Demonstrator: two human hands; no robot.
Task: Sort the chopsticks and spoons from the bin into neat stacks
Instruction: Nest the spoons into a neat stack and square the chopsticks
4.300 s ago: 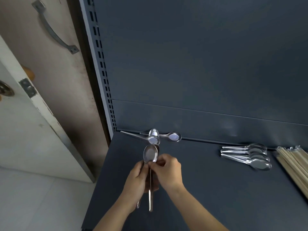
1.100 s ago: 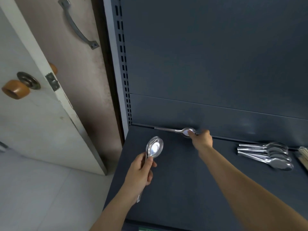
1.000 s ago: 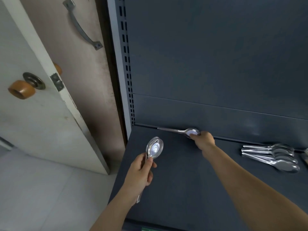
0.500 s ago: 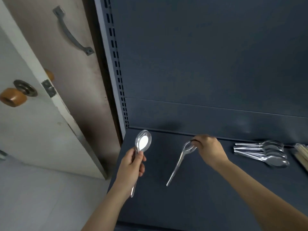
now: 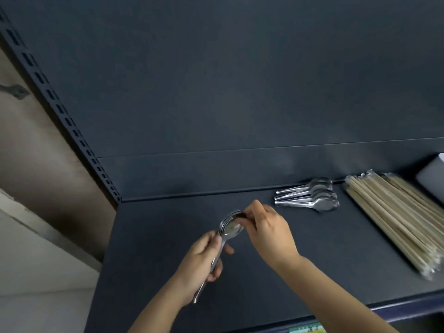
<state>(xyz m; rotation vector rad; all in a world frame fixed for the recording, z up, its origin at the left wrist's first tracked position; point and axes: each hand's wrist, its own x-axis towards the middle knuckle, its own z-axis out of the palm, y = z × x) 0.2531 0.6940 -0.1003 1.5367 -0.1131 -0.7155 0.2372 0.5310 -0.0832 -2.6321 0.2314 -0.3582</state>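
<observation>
Above the dark shelf point(image 5: 149, 248), my left hand point(image 5: 201, 263) grips the handles of a small stack of steel spoons point(image 5: 230, 227), bowls pointing up and away. My right hand point(image 5: 266, 227) pinches the bowl end of the top spoon of that stack. Further right on the shelf, several spoons point(image 5: 310, 197) lie nested in a row, handles pointing left. A bundle of wrapped wooden chopsticks point(image 5: 396, 219) lies at the far right.
The dark back panel point(image 5: 240, 92) rises behind the shelf, with a slotted upright point(image 5: 60, 109) at its left. A white container corner point(image 5: 432, 176) shows at the right edge. The shelf's front edge point(image 5: 360, 311) runs below my arms.
My right hand picked up the last loose spoon from the back of the shelf and brought it onto the stack in my left hand. The view swung right, showing the chopsticks.
</observation>
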